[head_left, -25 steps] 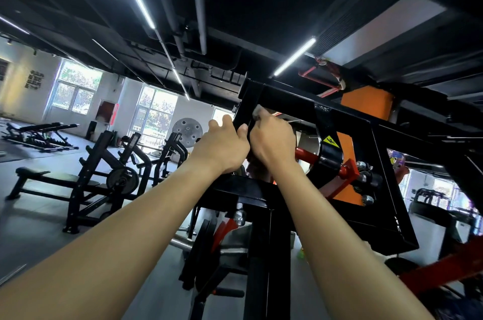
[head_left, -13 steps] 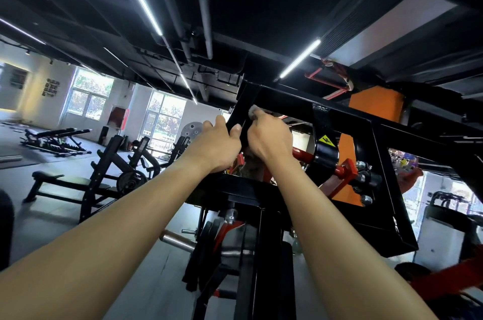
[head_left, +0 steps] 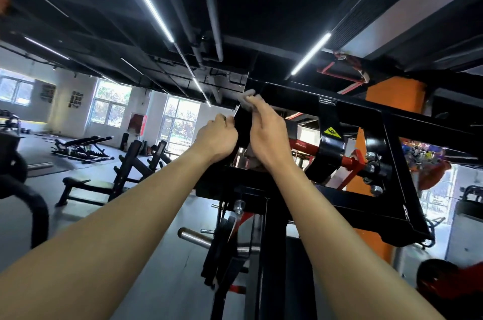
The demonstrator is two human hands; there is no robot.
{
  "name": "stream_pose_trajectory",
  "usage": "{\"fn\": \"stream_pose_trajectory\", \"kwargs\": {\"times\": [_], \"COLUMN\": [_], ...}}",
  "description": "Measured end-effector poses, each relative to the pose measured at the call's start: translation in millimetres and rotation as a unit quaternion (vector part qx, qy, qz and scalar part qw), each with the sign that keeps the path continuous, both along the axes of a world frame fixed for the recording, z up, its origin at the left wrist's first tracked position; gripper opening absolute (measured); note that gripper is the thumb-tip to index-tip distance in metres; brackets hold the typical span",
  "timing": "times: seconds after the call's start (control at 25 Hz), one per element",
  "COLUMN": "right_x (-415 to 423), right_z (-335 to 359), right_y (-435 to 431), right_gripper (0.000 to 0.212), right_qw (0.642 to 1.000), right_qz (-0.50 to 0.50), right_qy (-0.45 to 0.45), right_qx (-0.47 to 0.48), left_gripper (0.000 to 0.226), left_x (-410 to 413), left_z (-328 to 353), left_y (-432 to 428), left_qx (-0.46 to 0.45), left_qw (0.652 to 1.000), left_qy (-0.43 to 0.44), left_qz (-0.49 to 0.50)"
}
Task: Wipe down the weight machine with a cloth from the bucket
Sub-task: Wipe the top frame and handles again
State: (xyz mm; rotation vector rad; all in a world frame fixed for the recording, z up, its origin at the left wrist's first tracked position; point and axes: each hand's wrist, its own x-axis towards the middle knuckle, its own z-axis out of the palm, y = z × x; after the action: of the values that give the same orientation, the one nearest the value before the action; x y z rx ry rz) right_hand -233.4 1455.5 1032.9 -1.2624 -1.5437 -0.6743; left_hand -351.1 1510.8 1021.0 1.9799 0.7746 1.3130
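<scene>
My right grip point(head_left: 266, 134) is raised above head height. Its fingers are closed over a grey cloth point(head_left: 247, 99) and press it against a black slanted post point(head_left: 242, 123) of the weight machine point(head_left: 400, 168). A fold of the cloth pokes out past the fingertips, and more of it shows below the heel of the palm.

My left grip point(head_left: 217, 139) is just beside it, on the far side of the same post. Its fingers are curled against the post's left edge and appear to hold it steady. It carries no cloth.

The cloth sits right under the upper left corner of the frame, where the post meets the top beam point(head_left: 352, 110). From that corner the beam's long axis runs away to my right and slightly downward, well past a yellow warning label point(head_left: 332, 133) on a black bracket below it.

I judge that the wiping is at an early or middle stage, with the beam the nearest unwiped stretch. The right grip is the nearer one, since it already touches the frame at the corner. A sweep along the beam would carry it rightward, away from the left grip.

Beyond my left arm, well apart, a padded workout bench point(head_left: 86, 186) stands on the gym floor.
</scene>
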Motion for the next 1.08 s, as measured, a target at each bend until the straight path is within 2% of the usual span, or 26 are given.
{"fn": "stream_pose_trajectory", "kwargs": {"times": [0.08, 0.16, 0.24, 0.32, 0.4, 0.52, 0.6, 0.72, 0.88, 1.0, 1.08], "right_x": [-10, -22, -38, -59, -75, -86, -90, -95, -82, -62, -53], "right_z": [-6, 3, 22, 34, 31, 5, 5, 16, 2, 16, 29], "right_y": [14, 24, 31, 42, 47, 34, 30, 38, 36, 45, 55], "right_gripper": [0.041, 0.042, 0.042, 0.04, 0.039, 0.045, 0.045, 0.028, 0.027, 0.03, 0.033], "right_qw": [0.994, 0.972, 0.909, 0.85, 0.815, 0.772, 0.774, 0.82, 0.892, 0.898, 0.877], "right_qz": [-0.034, -0.141, -0.305, -0.412, -0.457, -0.481, -0.486, -0.467, -0.371, -0.378, -0.413], "right_qy": [-0.073, -0.149, -0.23, -0.238, -0.235, -0.3, -0.284, -0.217, -0.166, -0.157, -0.179], "right_qx": [-0.071, -0.118, -0.164, -0.227, -0.266, -0.288, -0.289, -0.249, -0.196, -0.159, -0.17], "left_gripper": [0.047, 0.045, 0.039, 0.043, 0.044, 0.046, 0.041, 0.04, 0.045, 0.045, 0.044], "left_x": [-6, -11, -15, -23, -29, -28, -25, -20, -17, -13, -12], "left_z": [0, -3, -5, -1, 2, 4, 0, -3, -1, 0, 2], "left_y": [14, 30, 44, 60, 74, 92, 91, 92, 95, 95, 95], "left_qx": [-0.06, -0.101, -0.135, -0.145, -0.13, -0.117, -0.097, -0.069, -0.054, -0.047, -0.046], "left_qw": [0.997, 0.988, 0.978, 0.973, 0.98, 0.98, 0.98, 0.972, 0.968, 0.962, 0.958], "left_qy": [-0.055, -0.101, -0.136, -0.14, -0.113, -0.095, -0.082, -0.081, -0.077, -0.08, -0.083], "left_qz": [-0.011, -0.05, -0.089, -0.108, -0.101, -0.13, -0.155, -0.21, -0.231, -0.255, -0.27]}}
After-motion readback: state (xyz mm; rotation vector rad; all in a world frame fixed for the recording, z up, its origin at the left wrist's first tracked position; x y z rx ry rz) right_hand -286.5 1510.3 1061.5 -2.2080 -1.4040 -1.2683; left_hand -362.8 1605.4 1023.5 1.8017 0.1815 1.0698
